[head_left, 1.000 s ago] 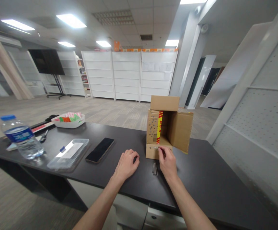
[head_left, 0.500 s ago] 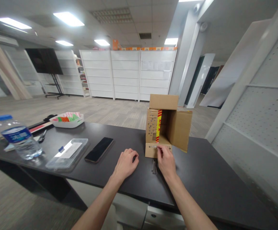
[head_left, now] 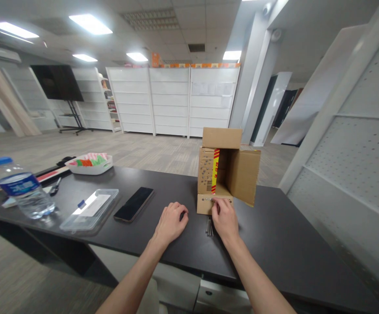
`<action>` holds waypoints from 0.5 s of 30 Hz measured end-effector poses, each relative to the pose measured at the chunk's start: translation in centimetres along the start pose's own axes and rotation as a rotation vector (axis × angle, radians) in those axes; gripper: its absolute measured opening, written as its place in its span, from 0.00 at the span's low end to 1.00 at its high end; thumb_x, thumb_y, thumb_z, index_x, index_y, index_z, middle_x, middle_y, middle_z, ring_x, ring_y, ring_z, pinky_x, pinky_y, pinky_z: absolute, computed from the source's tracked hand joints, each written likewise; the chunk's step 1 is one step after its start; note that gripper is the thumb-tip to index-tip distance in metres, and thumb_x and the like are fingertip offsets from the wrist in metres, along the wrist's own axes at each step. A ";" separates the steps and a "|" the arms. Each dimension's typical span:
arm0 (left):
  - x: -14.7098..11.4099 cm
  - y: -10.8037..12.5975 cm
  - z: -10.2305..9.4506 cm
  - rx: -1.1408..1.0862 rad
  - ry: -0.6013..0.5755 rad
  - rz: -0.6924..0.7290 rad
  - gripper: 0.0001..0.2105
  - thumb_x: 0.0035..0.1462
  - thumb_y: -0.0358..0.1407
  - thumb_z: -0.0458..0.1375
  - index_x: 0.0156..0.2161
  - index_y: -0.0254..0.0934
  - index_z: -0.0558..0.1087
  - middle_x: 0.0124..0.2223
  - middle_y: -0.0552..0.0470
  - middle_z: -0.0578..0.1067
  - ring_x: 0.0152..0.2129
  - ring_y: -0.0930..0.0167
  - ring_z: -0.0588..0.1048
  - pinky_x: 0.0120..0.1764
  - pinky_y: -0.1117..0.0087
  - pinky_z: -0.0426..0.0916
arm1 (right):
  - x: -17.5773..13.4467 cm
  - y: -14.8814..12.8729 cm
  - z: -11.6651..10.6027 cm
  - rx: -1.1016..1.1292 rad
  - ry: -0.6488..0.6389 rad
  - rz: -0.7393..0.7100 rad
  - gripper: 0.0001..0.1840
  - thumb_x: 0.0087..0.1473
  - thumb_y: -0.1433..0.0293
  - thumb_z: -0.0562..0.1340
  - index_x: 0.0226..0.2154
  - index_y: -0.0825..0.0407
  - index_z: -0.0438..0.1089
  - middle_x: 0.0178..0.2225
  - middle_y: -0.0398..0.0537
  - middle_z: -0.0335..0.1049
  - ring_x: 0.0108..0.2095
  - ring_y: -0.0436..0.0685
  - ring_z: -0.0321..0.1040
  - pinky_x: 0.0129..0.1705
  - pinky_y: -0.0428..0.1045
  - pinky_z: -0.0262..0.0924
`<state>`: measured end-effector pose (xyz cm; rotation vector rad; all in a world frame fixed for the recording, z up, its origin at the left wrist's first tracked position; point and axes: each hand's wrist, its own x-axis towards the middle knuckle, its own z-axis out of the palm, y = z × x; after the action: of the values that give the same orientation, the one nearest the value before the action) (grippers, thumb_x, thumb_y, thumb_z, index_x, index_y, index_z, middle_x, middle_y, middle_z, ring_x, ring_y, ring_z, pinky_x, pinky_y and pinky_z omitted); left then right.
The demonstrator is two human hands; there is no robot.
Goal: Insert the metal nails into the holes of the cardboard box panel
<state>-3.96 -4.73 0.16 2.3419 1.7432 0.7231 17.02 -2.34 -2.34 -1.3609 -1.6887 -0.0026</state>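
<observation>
A cardboard box [head_left: 205, 170] stands on the dark table with its front open, a side flap spread to the right and a lower flap [head_left: 204, 208] hanging down in front. Along that lower flap runs a row of small round metal heads. My right hand [head_left: 225, 218] touches the flap at this row, thumb and forefinger pinched together; whatever is between them is hidden. Several long thin metal nails or screws [head_left: 209, 227] lie in a bunch just left of it. My left hand [head_left: 172, 221] rests on the table left of the box, fingers curled in; a dark spot shows by its thumb.
Left of my hands lie a black phone [head_left: 133, 204] and a clear plastic case [head_left: 91, 209]. Farther left are a water bottle [head_left: 22, 187] and a white basket [head_left: 93, 169] with colourful contents. A white perforated panel [head_left: 349, 152] rises beyond the table's right side.
The view has shifted slightly. My right hand stays pinched at the lower flap with barely any movement, and my left hand rests in the same place.
</observation>
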 end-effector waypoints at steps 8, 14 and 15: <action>0.0 0.1 0.0 -0.002 0.005 -0.001 0.08 0.62 0.33 0.53 0.38 0.41 0.76 0.43 0.49 0.76 0.43 0.66 0.72 0.45 0.64 0.64 | 0.0 -0.1 0.0 -0.046 -0.029 0.022 0.17 0.58 0.73 0.52 0.45 0.55 0.74 0.42 0.56 0.74 0.43 0.63 0.70 0.49 0.57 0.63; 0.0 -0.1 0.0 -0.001 0.004 0.001 0.09 0.62 0.33 0.52 0.38 0.40 0.76 0.43 0.49 0.76 0.43 0.65 0.72 0.46 0.64 0.63 | 0.0 -0.1 0.0 -0.051 -0.033 0.028 0.17 0.58 0.73 0.53 0.45 0.56 0.74 0.42 0.56 0.75 0.44 0.63 0.70 0.49 0.56 0.63; 0.1 -0.1 0.0 -0.004 0.005 0.001 0.09 0.62 0.32 0.52 0.38 0.40 0.76 0.43 0.49 0.76 0.43 0.65 0.72 0.46 0.64 0.63 | 0.0 -0.2 0.0 -0.054 -0.031 0.027 0.17 0.58 0.73 0.53 0.44 0.56 0.74 0.42 0.56 0.75 0.44 0.63 0.70 0.49 0.56 0.63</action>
<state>-3.99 -4.64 0.10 2.3412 1.7413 0.7328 16.90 -2.41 -2.28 -1.4303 -1.7065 -0.0116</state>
